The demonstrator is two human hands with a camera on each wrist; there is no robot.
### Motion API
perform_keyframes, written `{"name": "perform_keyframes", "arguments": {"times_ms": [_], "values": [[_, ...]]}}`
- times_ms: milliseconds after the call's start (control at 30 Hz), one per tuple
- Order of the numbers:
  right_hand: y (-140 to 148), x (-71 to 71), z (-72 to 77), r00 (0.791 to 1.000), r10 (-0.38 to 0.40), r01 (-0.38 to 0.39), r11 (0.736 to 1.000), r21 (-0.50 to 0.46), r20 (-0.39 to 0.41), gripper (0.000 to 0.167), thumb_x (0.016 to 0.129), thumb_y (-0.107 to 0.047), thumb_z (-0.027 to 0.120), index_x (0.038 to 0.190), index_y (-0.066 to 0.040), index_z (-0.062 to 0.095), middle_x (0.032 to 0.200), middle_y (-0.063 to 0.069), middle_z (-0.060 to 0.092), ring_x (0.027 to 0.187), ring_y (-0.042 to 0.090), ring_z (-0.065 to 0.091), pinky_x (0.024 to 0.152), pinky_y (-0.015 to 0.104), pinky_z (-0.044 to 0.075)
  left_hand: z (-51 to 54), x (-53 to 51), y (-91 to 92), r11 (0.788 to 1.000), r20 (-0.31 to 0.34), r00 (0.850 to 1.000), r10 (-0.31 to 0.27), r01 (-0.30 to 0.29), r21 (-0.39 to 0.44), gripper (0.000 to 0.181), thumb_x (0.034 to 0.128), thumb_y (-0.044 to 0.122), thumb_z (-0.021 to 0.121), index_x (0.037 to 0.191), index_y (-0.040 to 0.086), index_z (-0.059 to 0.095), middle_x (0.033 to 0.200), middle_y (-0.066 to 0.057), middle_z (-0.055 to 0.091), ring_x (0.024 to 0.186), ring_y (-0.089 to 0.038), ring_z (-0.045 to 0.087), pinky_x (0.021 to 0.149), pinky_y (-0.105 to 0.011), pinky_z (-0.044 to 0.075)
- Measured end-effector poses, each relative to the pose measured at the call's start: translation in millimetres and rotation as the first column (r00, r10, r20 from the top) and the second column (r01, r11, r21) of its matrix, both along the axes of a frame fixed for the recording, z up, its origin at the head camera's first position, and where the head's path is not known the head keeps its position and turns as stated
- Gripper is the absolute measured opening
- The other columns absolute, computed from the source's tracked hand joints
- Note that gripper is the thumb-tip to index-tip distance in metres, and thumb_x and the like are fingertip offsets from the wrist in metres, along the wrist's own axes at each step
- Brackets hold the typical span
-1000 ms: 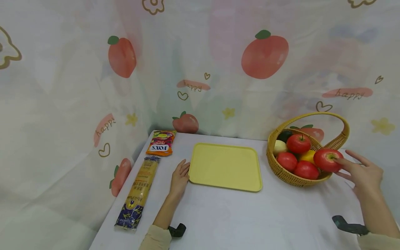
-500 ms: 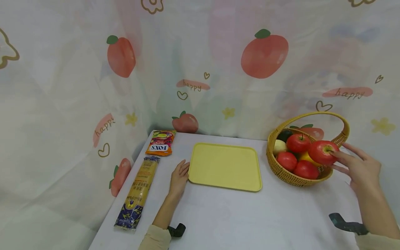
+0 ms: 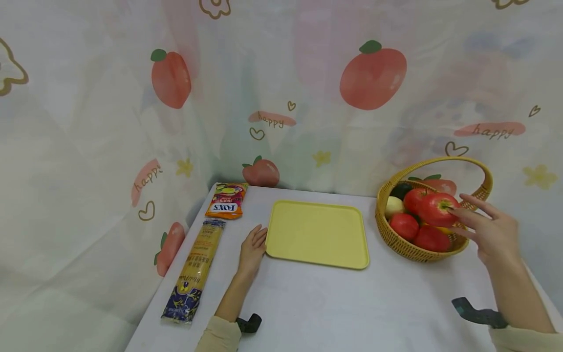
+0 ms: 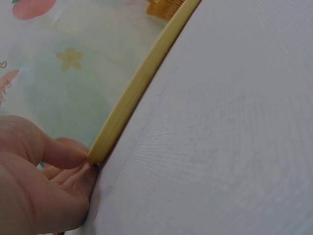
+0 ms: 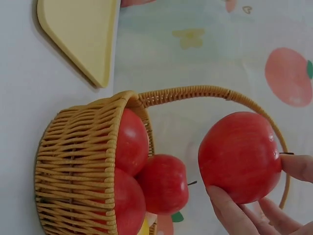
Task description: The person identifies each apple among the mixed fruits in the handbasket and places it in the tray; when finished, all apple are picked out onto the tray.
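My right hand holds a red apple by thumb and fingers, above the wicker basket. In the right wrist view the held apple hangs apart from the fruit in the basket, with its stem beside a fingertip. Red apples, a pale round item, a dark one and a partly hidden yellow one lie in the basket. My left hand rests on the table, its fingers touching the left edge of the yellow tray; the left wrist view shows it at the tray's corner.
A FOX'S candy bag and a long pasta packet lie on the left of the white table. The basket's tall handle arches over the fruit. A printed curtain stands behind.
The held apple and my right hand have moved left and slightly up over the basket, partly covering another apple. My left hand and the tray stay where they were.
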State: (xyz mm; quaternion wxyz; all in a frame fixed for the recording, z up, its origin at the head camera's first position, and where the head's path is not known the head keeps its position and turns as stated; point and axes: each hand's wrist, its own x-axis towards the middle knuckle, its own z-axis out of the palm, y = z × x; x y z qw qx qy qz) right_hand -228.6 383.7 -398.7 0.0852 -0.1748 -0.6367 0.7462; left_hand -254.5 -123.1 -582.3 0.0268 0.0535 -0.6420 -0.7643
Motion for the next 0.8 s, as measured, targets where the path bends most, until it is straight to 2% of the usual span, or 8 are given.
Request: {"name": "perform_keyframes", "arguments": {"times_ms": [67, 167, 267, 367, 500, 567, 700, 800], "values": [[-6, -0.6, 0.2, 0.999, 0.033, -0.033, 0.999, -0.002, -0.038, 0.056, 0.088, -0.02, 0.086, 0.14, -0.025, 0.068, 0.122, -0.012, 0.05, 0.081, 0.001, 0.07, 0.062, 0.029, 0.065, -0.3, 0.2, -0.2, 1.0, 0.001, 1.0, -0.004, 0.004, 0.008, 0.063, 0.0987, -0.019, 0.048, 0.158, -0.002, 0.037, 0.153, -0.026, 0.049, 0.145, -0.038, 0.046, 0.118, -0.044, 0.043], [-15, -1.7, 0.1, 0.993, 0.079, -0.08, 0.997, -0.006, -0.085, 0.047, 0.092, -0.016, 0.081, 0.137, -0.023, 0.07, 0.12, -0.011, 0.05, 0.085, 0.001, 0.07, 0.063, 0.029, 0.065, -1.4, 0.1, -1.0, 1.0, -0.003, 1.0, -0.013, 0.013, 0.013, 0.063, 0.0983, -0.02, 0.047, 0.158, -0.002, 0.037, 0.154, -0.027, 0.049, 0.146, -0.039, 0.045, 0.119, -0.044, 0.043], [-24, -3.3, 0.6, 0.991, 0.097, -0.098, 0.995, -0.002, -0.087, 0.046, 0.094, -0.017, 0.079, 0.138, -0.024, 0.069, 0.122, -0.011, 0.05, 0.086, 0.0, 0.071, 0.064, 0.026, 0.065, -2.4, -0.6, -2.0, 1.0, -0.007, 1.0, -0.021, 0.021, 0.011, 0.063, 0.0981, -0.02, 0.046, 0.158, -0.002, 0.037, 0.155, -0.026, 0.048, 0.146, -0.038, 0.045, 0.119, -0.044, 0.042], [-33, -5.2, 1.4, 0.992, 0.099, -0.099, 0.995, 0.004, -0.075, 0.051, 0.094, -0.019, 0.08, 0.143, -0.024, 0.066, 0.139, -0.007, 0.047, 0.087, 0.0, 0.07, 0.064, 0.025, 0.065, -2.6, -0.8, -2.7, 1.0, 0.0, 1.0, -0.022, 0.022, 0.005, 0.063, 0.0981, -0.02, 0.047, 0.158, -0.001, 0.038, 0.155, -0.024, 0.049, 0.146, -0.036, 0.045, 0.118, -0.042, 0.043], [-46, -8.2, 2.1, 0.989, 0.126, -0.127, 0.992, -0.004, -0.082, 0.056, 0.094, -0.018, 0.079, 0.147, -0.02, 0.062, 0.157, -0.004, 0.034, 0.092, 0.002, 0.067, 0.065, 0.028, 0.065, -1.6, -0.5, -2.5, 1.0, 0.008, 1.0, -0.026, 0.026, -0.006, 0.062, 0.0985, -0.02, 0.046, 0.158, -0.001, 0.038, 0.155, -0.024, 0.049, 0.146, -0.036, 0.046, 0.118, -0.042, 0.043], [-52, -10.1, 2.4, 0.983, 0.152, -0.154, 0.988, -0.009, -0.102, 0.054, 0.095, -0.016, 0.078, 0.146, -0.017, 0.063, 0.154, -0.004, 0.036, 0.094, 0.003, 0.067, 0.066, 0.03, 0.066, -1.0, -0.4, -2.1, 1.0, 0.01, 1.0, -0.029, 0.029, -0.006, 0.062, 0.0986, -0.02, 0.046, 0.158, -0.001, 0.038, 0.155, -0.023, 0.049, 0.146, -0.036, 0.045, 0.119, -0.042, 0.043], [-66, -15.8, 3.0, 0.967, 0.211, -0.211, 0.977, 0.013, -0.143, 0.048, 0.097, -0.014, 0.076, 0.143, -0.013, 0.064, 0.135, -0.009, 0.046, 0.092, 0.004, 0.07, 0.069, 0.03, 0.066, 0.2, 0.3, -1.5, 1.0, 0.01, 1.0, -0.03, 0.029, 0.002, 0.062, 0.0985, -0.02, 0.045, 0.157, -0.001, 0.039, 0.156, -0.024, 0.048, 0.146, -0.037, 0.044, 0.119, -0.044, 0.041], [-79, -21.7, 4.0, 0.958, 0.24, -0.239, 0.971, 0.028, -0.159, 0.048, 0.097, -0.013, 0.075, 0.143, -0.012, 0.063, 0.131, -0.008, 0.05, 0.091, 0.004, 0.071, 0.07, 0.029, 0.065, 1.0, 1.0, -1.6, 1.0, 0.016, 1.0, -0.02, 0.02, 0.004, 0.061, 0.0986, -0.02, 0.045, 0.157, -0.002, 0.04, 0.156, -0.023, 0.048, 0.147, -0.036, 0.044, 0.12, -0.043, 0.041]]}}
